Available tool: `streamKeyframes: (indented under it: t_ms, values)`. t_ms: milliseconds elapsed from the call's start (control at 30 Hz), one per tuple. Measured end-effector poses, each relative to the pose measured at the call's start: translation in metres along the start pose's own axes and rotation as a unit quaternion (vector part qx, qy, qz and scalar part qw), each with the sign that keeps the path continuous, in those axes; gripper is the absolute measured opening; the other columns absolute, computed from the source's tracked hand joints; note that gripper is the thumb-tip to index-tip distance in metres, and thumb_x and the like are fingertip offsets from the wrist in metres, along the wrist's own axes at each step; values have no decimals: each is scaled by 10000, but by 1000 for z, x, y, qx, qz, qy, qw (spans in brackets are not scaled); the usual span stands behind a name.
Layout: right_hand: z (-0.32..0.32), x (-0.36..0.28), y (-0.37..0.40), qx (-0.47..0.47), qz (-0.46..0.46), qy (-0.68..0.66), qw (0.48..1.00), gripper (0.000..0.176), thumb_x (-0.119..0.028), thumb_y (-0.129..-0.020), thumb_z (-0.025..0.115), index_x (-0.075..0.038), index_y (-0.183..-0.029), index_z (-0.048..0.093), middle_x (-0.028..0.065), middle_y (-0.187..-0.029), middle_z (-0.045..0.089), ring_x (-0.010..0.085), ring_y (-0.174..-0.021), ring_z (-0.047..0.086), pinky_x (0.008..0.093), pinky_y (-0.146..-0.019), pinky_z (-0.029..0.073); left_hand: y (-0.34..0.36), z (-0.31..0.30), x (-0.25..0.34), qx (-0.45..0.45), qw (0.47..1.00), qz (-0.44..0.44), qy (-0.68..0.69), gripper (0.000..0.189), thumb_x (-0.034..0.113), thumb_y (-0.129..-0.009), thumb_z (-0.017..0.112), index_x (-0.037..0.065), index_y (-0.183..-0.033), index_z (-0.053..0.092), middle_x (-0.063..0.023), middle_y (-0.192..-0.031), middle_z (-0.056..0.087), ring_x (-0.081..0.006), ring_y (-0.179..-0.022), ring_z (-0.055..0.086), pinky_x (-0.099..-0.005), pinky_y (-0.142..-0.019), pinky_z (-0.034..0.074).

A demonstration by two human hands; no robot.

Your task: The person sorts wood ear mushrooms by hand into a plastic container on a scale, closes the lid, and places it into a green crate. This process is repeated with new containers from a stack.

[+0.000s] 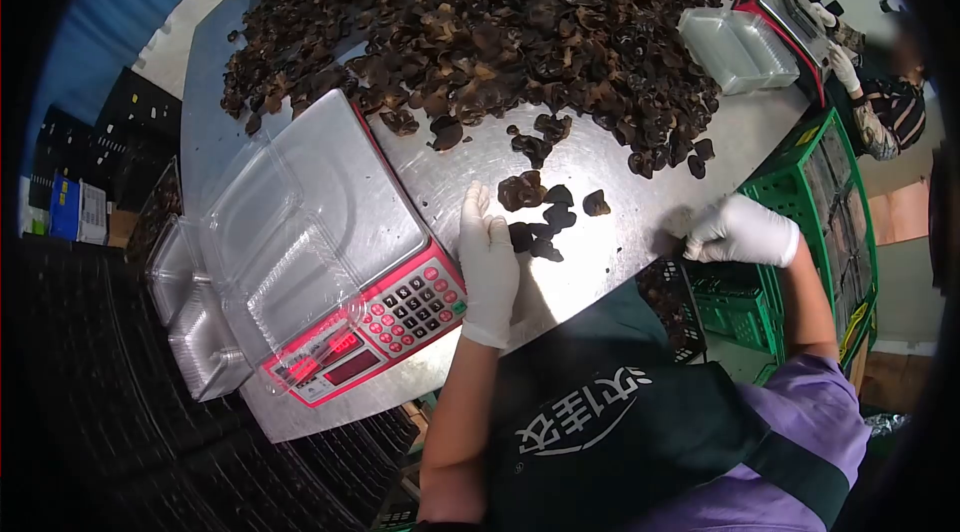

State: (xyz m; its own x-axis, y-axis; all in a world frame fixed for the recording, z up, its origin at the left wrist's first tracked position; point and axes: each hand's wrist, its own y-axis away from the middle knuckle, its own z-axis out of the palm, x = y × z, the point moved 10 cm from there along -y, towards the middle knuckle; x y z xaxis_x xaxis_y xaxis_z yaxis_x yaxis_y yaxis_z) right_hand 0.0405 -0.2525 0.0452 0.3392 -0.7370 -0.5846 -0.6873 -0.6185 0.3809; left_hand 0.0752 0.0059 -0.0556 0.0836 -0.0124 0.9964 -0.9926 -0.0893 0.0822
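My left hand (487, 277), in a white glove, rests at the right edge of a red-framed scale (375, 222). Its fingers point forward, loosely extended, and nothing shows in them. Just right of it lie several loose black fungus pieces (522, 192) on the metal table. My right hand (748, 232), also gloved, is at the table's near right edge with fingers pinched together. A blurred dark piece of black fungus (672, 229) shows at its fingertips. On the scale sits an open clear plastic box (290, 242), with no fungus visible inside.
A large heap of black fungus (500, 22) covers the far table. More clear boxes (195, 322) stand at left. A dark crate (672, 307) and green crates (815, 192) are below the right edge. A co-worker's gloved hand (843, 67) is beside another scale (785, 27).
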Motion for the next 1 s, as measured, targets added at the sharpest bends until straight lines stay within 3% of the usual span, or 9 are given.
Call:
streamKeyframes:
  t_ms: [67, 133, 267, 400, 500, 533, 700, 767, 1000]
  values:
    - [11, 20, 18, -32, 42, 59, 997, 125, -125, -744, 737, -76, -852, 699, 104, -912, 690, 303, -831, 671, 389, -733, 533, 0, -4, 4, 21, 998, 49, -34, 506, -9, -943, 398, -79, -1439, 327, -222, -1447, 428, -275, -1343, 427, -351, -1127, 325]
    - [-6, 19, 16, 61, 95, 246, 963, 213, -148, -741, 731, -99, -947, 710, 103, -919, 688, 312, -807, 665, 396, -726, 533, -5, 0, 14, 18, 993, 68, -91, 503, -2, -917, 417, -73, -1413, 376, -231, -1431, 446, -300, -1335, 435, -369, -1128, 322]
    - [-9, 0, -46, 253, -29, 101, 962, 310, -207, -792, 710, -95, -1075, 651, 127, -928, 645, 340, -824, 636, 415, -723, 521, -6, 25, 37, 19, 934, 203, -294, 465, 30, -856, 467, -34, -1315, 506, -267, -1350, 483, -415, -1252, 452, -455, -1092, 343]
    - [23, -28, -96, 220, -102, 36, 970, 309, -211, -813, 706, -75, -1085, 653, 112, -941, 646, 320, -831, 647, 402, -759, 522, -2, 37, 32, -63, 935, 193, -291, 327, 54, -868, 477, 19, -1157, 629, -262, -1268, 547, -416, -1207, 473, -474, -1050, 370]
    - [2, -27, -108, 228, -20, 34, 973, 256, -217, -825, 687, -85, -1044, 685, 114, -908, 663, 309, -849, 656, 385, -765, 527, -3, 26, 38, 3, 944, 180, -275, 278, 57, -877, 489, 19, -1102, 647, -249, -1249, 563, -409, -1163, 511, -468, -1031, 390]
    - [-14, -30, -111, 320, -108, 29, 941, 319, -192, -818, 650, -110, -1127, 659, 120, -901, 632, 328, -857, 640, 419, -749, 523, -4, 18, 39, 32, 949, 176, -259, 272, 55, -879, 495, 17, -1101, 647, -246, -1249, 564, -407, -1149, 523, -464, -1027, 397]
    - [-32, 5, -161, 373, -43, 135, 917, 318, -203, -760, 716, -81, -1048, 661, 127, -909, 610, 329, -809, 629, 422, -735, 520, -44, 42, 70, 70, 913, 281, -287, 270, 84, -852, 562, 16, -1100, 645, -241, -1267, 559, -386, -1177, 520, -447, -1023, 400]
    - [-26, 13, -172, 362, -35, 163, 917, 204, -186, -786, 681, -93, -967, 686, 121, -872, 617, 319, -819, 636, 416, -741, 518, -60, 65, 70, 79, 800, 287, -521, 188, 71, -821, 595, 36, -995, 658, -194, -1165, 617, -352, -1129, 556, -420, -989, 432]
    - [-41, 29, -112, 413, -27, -154, 897, 182, -119, -857, 661, -32, -1012, 702, 123, -950, 654, 265, -841, 654, 327, -764, 508, -39, 17, 97, 78, 921, 267, -275, 137, -2, -788, 543, 12, -923, 564, -164, -966, 597, -346, -917, 591, -424, -819, 479]
